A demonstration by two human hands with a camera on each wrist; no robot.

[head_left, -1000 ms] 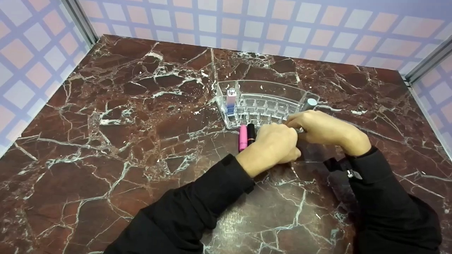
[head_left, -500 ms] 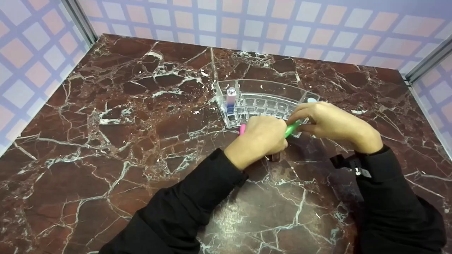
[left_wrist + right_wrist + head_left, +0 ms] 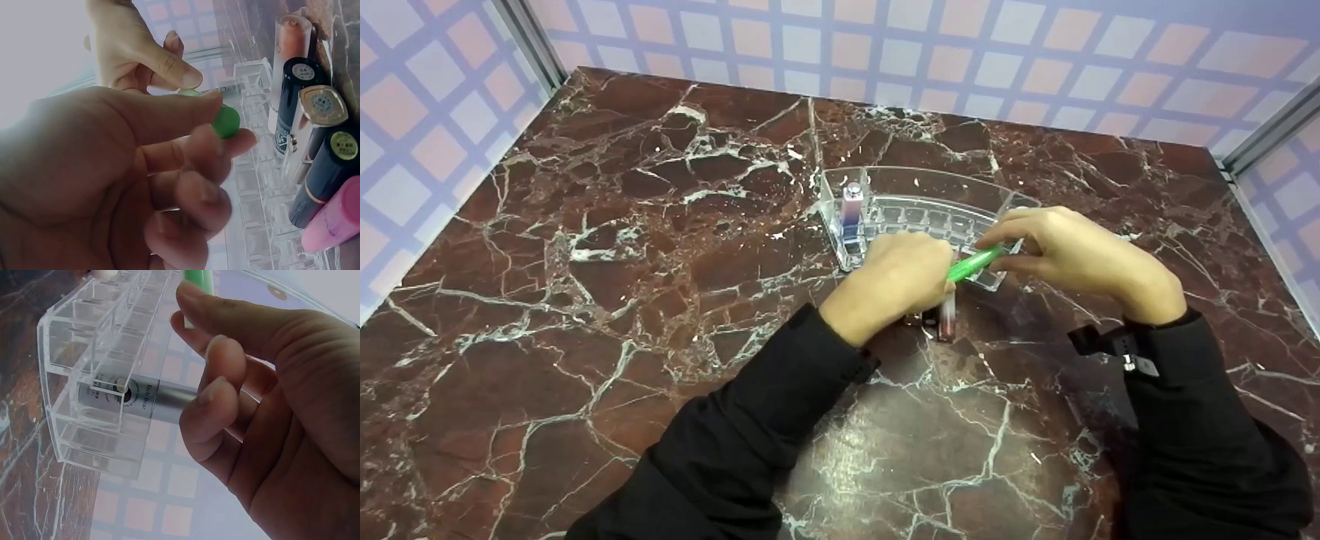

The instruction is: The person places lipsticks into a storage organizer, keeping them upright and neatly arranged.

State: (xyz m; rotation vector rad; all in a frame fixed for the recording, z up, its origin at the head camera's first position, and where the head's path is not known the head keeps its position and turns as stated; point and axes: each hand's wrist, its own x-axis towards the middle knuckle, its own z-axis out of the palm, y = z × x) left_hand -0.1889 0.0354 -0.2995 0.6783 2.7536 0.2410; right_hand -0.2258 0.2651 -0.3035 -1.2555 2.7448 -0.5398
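Both hands hold one bright green lipstick tube (image 3: 975, 264), raised in front of a clear acrylic lipstick organizer (image 3: 937, 178). Its rounded green end (image 3: 226, 122) sits between the thumb and fingers of my left hand (image 3: 894, 277). My right hand (image 3: 1069, 251) pinches the other end, where a pale section shows below the green in the right wrist view. Below the left hand, several lipsticks lie side by side on the table: a pink one (image 3: 334, 219), a black one (image 3: 323, 174), a gold-ended one (image 3: 323, 105), a dark one (image 3: 301, 81) and a clear-cased reddish one (image 3: 292, 42).
A pink-and-blue tube (image 3: 851, 208) stands in the organizer's left end. A silver tube (image 3: 171, 403) stands in its right end, behind the right hand. Patterned panels (image 3: 885, 52) border the dark red marbled table (image 3: 622, 315).
The green tube has come into sight between the hands, rising off the row of lipsticks. My left hand has shifted up and left, my right hand up and slightly right.
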